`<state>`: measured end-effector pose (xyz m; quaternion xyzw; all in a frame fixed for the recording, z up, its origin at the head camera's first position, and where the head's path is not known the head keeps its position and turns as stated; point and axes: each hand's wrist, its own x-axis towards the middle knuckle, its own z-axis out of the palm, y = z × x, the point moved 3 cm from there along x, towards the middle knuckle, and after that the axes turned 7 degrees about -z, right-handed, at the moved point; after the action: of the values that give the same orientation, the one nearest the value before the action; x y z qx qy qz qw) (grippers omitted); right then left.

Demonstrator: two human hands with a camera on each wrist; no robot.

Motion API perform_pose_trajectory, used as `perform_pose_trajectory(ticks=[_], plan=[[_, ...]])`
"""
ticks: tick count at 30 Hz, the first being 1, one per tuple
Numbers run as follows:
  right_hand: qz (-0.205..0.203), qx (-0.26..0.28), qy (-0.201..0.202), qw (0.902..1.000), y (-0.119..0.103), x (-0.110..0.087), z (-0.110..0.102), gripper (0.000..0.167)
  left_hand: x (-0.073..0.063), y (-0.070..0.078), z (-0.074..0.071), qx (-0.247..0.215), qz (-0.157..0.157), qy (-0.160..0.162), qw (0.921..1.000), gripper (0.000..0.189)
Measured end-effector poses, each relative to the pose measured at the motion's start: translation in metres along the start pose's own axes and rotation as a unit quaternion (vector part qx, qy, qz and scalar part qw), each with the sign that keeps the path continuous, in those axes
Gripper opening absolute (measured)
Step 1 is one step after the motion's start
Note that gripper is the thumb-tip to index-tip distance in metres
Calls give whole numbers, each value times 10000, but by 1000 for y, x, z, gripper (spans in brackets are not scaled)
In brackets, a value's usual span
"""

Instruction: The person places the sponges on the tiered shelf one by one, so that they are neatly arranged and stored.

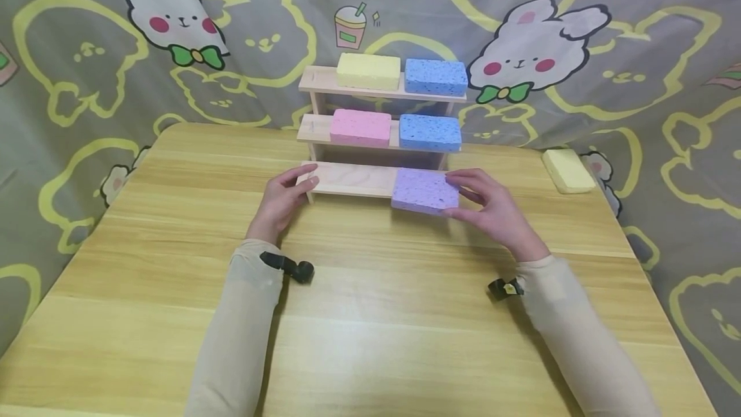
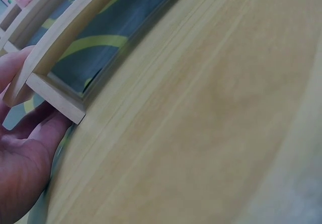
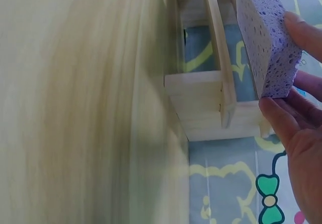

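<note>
A purple sponge (image 1: 424, 190) is pinched at its right end by my right hand (image 1: 494, 211), thumb at the front and fingers behind. It is over the right part of the lowest step of a three-tier wooden rack (image 1: 353, 179). In the right wrist view a gap shows between the sponge (image 3: 266, 38) and the step's board (image 3: 221, 48). My left hand (image 1: 279, 206) grips the left end of that same step. From the left wrist, the hand (image 2: 25, 158) is seen around the board's end and its leg (image 2: 58, 98).
On the top tier sit a yellow sponge (image 1: 368, 71) and a blue sponge (image 1: 436, 77). The middle tier bears a pink sponge (image 1: 361, 127) and another blue sponge (image 1: 430, 132). Another yellow sponge (image 1: 568, 170) lies at the table's right edge. A patterned curtain (image 1: 260, 95) hangs behind.
</note>
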<state>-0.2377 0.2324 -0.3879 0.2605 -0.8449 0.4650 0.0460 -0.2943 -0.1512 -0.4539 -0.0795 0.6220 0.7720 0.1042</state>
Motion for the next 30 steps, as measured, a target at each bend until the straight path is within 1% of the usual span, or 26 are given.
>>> perform_pose_trajectory(ticks=[7, 11, 18, 22, 26, 30], plan=[[-355, -245, -69, 9990, -3, 7, 10, 55, 1, 0, 1, 33, -18, -4, 10000, 40], [-466, -419, -157, 9979, -4, 12, 17, 56, 2, 0, 1, 78, -56, -8, 10000, 41], [-497, -382, -182, 9979, -8, 20, 27, 57, 1, -1, -1, 122, -47, 36, 9999, 40], [-440, -335, -233, 9982, -9, 25, 33, 57, 0, -1, -1, 111, -39, 65, 9999, 39], [-380, -408, -233, 9982, -8, 30, 36, 58, 0, 0, 0, 104, -47, 75, 9999, 37], [-462, -528, -200, 9973, -10, 35, 40, 59, 0, 0, 1, 50, -46, 53, 10000, 37]])
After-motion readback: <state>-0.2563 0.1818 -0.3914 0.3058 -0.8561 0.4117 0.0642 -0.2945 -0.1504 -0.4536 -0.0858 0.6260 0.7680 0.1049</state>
